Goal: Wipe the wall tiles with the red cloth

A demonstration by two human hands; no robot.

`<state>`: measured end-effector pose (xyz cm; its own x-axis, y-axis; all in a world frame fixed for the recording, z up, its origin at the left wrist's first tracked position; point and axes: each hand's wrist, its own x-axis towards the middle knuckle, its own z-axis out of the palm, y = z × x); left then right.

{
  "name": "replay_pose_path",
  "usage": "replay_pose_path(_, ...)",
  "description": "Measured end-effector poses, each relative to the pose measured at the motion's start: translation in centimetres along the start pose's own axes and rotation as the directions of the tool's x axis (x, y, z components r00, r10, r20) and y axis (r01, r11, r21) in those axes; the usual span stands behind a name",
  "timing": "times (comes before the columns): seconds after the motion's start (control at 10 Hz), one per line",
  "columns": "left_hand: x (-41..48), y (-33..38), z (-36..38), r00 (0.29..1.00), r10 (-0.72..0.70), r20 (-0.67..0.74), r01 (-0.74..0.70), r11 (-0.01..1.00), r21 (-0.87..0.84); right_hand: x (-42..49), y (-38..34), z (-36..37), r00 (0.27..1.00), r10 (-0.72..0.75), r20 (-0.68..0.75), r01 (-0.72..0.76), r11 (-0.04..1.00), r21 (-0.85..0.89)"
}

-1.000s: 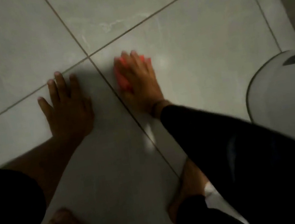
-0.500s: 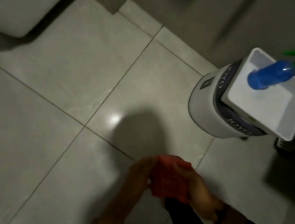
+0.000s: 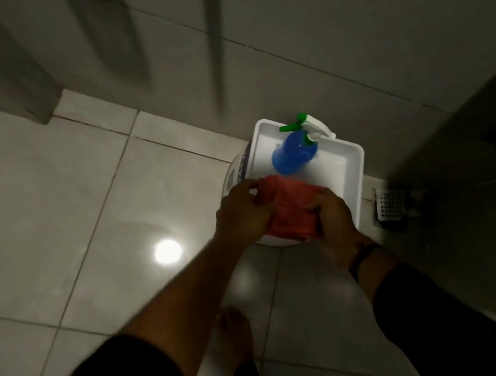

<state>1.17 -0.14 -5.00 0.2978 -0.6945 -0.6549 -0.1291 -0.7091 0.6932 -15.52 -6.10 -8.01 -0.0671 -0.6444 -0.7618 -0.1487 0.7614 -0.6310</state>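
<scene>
The red cloth (image 3: pixel 293 209) is bunched between both hands, held over the near corner of a white tray (image 3: pixel 354 176). My left hand (image 3: pixel 241 213) grips its left edge and my right hand (image 3: pixel 333 216) grips its right side. The grey wall tiles (image 3: pixel 327 20) rise behind the tray, at the top of the view. A blue spray bottle (image 3: pixel 293 154) with a green and white trigger stands in the tray just beyond the cloth.
The tray rests on a round white bucket (image 3: pixel 237 170) standing on the glossy floor tiles (image 3: pixel 48 221). A metal floor drain (image 3: pixel 390 205) lies to the right of it. A dark panel (image 3: pixel 477 133) fills the right side. My bare foot (image 3: pixel 235 337) is below.
The view swung from the tile I was wiping to the bucket and tray. The cloth went from under my right palm into both hands, now held over the tray.
</scene>
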Motion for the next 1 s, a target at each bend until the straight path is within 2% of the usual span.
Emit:
replay_pose_path(0.1, 4.0, 1.3, 2.7, 0.999, 0.033, -0.027, -0.028, 0.988, 0.153, 3.9, -0.7, -0.1, 0.998, -0.018, -0.056, 0.012, 0.995, -0.096)
replay_pose_path(0.2, 8.4, 1.4, 6.8, 0.992, -0.018, -0.128, 0.066, 0.923, 0.38, 9.2, -0.4, -0.4, 0.998, -0.004, -0.069, -0.013, 0.969, -0.248)
replay_pose_path(0.3, 10.0, 0.9, 8.2, 0.985, -0.056, -0.162, 0.135, 0.838, 0.529, 11.4, 0.5, -0.6, 0.992, -0.051, -0.119, -0.012, 0.877, -0.48)
replay_pose_path(0.4, 11.0, -0.5, 9.0, 0.985, 0.004, -0.173, 0.12, 0.706, 0.698, 12.6, 2.2, -0.8, 0.973, -0.146, -0.181, -0.012, 0.746, -0.666)
replay_pose_path(0.5, 11.0, -1.4, 9.5, 0.987, 0.107, -0.124, 0.033, 0.613, 0.79, 13.2, 3.2, -1.0, 0.962, -0.169, -0.216, -0.024, 0.734, -0.679)
replay_pose_path(0.6, 10.7, -1.2, 9.6, 0.967, 0.242, -0.083, -0.074, 0.574, 0.816, 13.3, 3.5, -1.2, 0.955, -0.171, -0.244, -0.04, 0.737, -0.675)
replay_pose_path(0.7, 9.6, -0.4, 9.1, 0.962, 0.267, -0.057, -0.117, 0.592, 0.797, 12.2, 3.2, -1.0, 0.949, -0.213, -0.233, -0.002, 0.734, -0.679)
replay_pose_path(0.8, 7.1, 0.9, 6.9, 0.959, 0.283, -0.017, -0.162, 0.596, 0.787, 8.8, 1.9, 0.0, 0.929, -0.281, -0.241, 0.072, 0.776, -0.627)
replay_pose_path(0.9, 4.2, 2.1, 3.5, 0.955, 0.292, -0.045, -0.166, 0.658, 0.735, 4.0, -0.2, 1.0, 0.917, -0.312, -0.25, 0.123, 0.815, -0.567)
replay_pose_path(1.0, -3.3, 1.5, -1.8, 0.925, 0.333, -0.182, -0.098, 0.673, 0.733, -6.7, -3.7, 1.8, 0.866, -0.471, -0.17, 0.339, 0.801, -0.493)
